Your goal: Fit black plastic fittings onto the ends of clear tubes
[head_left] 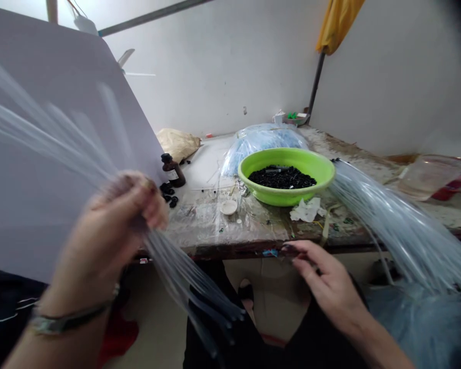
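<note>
My left hand (113, 225) is closed round the middle of a bundle of thin clear plastic tubes (184, 274). The upper ends fan out to the left, blurred, and the lower ends hang over my lap. Just in front of the table edge, my right hand (326, 282) pinches a small dark piece (289, 249) between thumb and fingertips; its exact shape is hard to see. Beyond that hand stands a lime-green basin (325, 177) with many small black pieces (280, 178) in it. A second bunch of clear tubes (403, 215) lies over the table edge at the right.
A brown bottle (173, 171) and black caps (168, 190) stand at the left beside a tilted pale board (72, 133). Near the basin are a small white dish (228, 207) and crumpled tissue (307, 210). Behind it lies a plastic-wrapped bundle (267, 137). A clear container (432, 174) sits far right.
</note>
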